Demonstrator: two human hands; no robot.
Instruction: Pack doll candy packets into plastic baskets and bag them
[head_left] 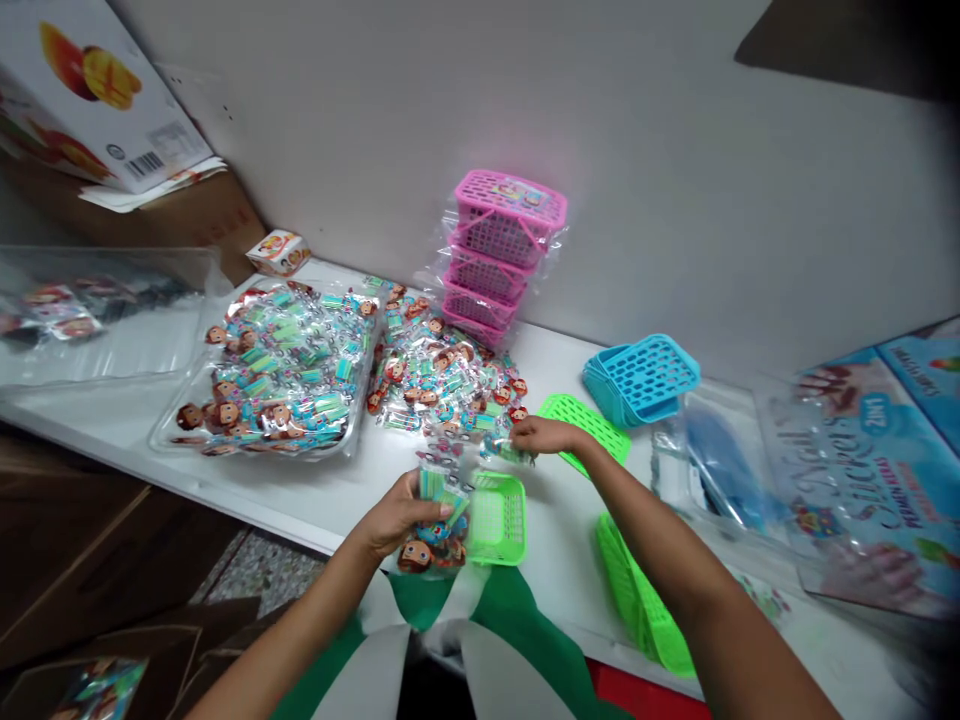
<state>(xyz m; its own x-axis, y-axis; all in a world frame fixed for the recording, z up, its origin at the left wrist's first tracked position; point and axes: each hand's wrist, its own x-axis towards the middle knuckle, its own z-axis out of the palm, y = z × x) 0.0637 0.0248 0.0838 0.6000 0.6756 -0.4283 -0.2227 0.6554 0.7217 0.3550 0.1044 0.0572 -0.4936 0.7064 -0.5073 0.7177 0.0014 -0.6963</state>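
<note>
- My left hand [405, 512] is closed round a fan of toy packets [439, 520], held against the near left rim of the green basket [501, 520].
- My right hand [546, 434], just behind the basket, pinches one packet [504, 450] by its edge, the other fingers curled.
- They look light, crinkly and slippery, so a pinch on the sealed edge should grip best.
- The loose heap [442, 378] lies further behind the basket.

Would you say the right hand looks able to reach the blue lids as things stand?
Probably yes: the right hand rests by the packet pile, and only a flat green lid lies between it and the blue lids.
</note>
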